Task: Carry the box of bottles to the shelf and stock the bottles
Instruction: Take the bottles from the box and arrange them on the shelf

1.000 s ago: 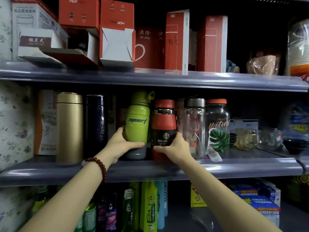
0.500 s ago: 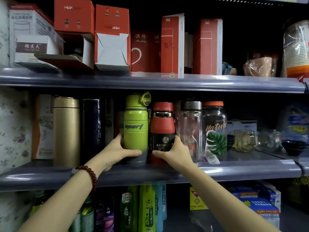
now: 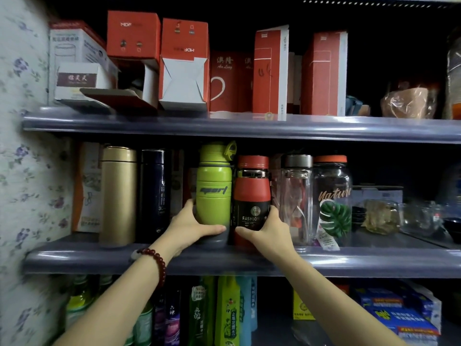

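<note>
Shelving fills the head view; the middle shelf (image 3: 99,258) carries a row of upright bottles. At frame centre, the left hand (image 3: 189,227) wraps the base of the green bottle (image 3: 213,193), and the right hand (image 3: 270,231) wraps the base of the red bottle (image 3: 252,196). The two bottles stand touching, long axes vertical, directly ahead of both hands, near the shelf's front edge.
</note>
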The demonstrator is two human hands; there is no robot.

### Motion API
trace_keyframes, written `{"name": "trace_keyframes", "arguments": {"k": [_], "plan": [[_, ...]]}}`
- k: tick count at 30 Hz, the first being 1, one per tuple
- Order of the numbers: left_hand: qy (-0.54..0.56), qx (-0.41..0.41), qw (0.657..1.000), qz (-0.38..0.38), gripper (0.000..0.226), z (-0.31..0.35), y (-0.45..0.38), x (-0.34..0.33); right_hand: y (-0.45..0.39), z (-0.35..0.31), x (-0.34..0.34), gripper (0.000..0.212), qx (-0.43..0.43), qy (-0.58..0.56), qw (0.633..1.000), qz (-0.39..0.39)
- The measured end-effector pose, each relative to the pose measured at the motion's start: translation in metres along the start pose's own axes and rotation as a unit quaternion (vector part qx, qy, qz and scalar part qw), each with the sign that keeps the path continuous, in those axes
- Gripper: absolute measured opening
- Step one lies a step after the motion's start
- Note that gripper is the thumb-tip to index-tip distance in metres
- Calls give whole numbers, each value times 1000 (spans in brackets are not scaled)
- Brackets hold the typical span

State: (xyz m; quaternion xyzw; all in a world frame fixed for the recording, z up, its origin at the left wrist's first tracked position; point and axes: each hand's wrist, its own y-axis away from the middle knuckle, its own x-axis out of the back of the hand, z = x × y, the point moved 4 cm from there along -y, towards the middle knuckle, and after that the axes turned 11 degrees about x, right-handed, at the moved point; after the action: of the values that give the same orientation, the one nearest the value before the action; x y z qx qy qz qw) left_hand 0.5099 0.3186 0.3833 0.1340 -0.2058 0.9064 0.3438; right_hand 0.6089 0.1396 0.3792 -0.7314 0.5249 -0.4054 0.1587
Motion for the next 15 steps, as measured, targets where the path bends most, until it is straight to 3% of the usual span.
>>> {"name": "trace_keyframes", "arguments": {"k": [5,10,15], "plan": [[-17,-2,1000,2,89,2,6,-2,4,-1,1,91,19,0,1000,-9],[-65,-32,997,31,86,8,22,-2,13,0,6,63,50,13,999,-11],[-65,-62,993,78,75,-1,46,16,26,-9,15,61,52,43,998,20]]}}
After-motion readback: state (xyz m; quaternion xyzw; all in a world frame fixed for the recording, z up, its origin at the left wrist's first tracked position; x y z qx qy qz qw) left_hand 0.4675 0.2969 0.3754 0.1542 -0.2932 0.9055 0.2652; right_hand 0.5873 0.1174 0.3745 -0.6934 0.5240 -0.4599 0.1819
